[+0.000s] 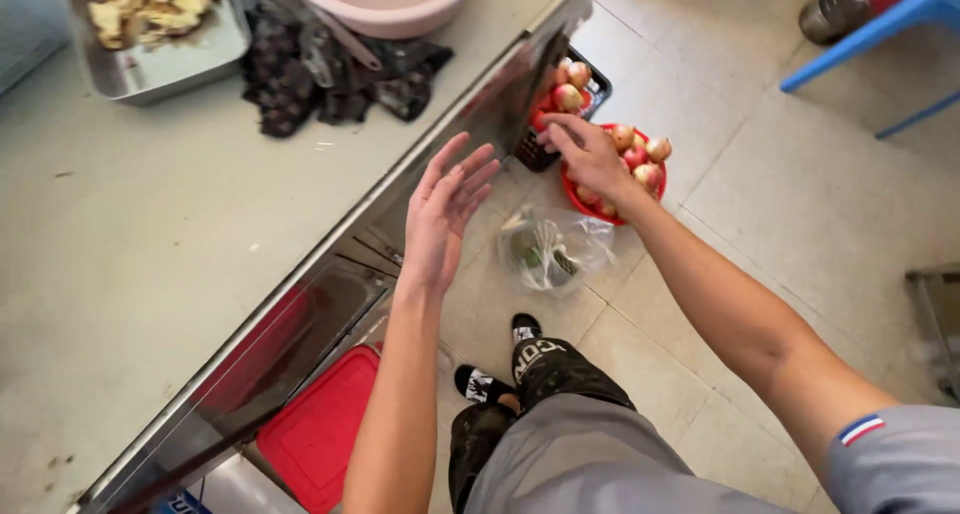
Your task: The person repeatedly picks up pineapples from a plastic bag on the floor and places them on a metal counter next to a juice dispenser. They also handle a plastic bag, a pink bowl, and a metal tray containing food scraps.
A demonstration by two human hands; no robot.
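The right hand [585, 154] is stretched down over the red basket [600, 209] of onions [636, 156] on the floor, fingers loosely apart, gripping nothing. The round onions show no clear long axis. The left hand [445, 209] is held open, fingers spread, pointing up beside the steel counter [150, 274].

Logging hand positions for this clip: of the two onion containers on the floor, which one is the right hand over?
The round red basket. The right hand reaches down over its near rim, while the black crate sits further back against the steel counter.
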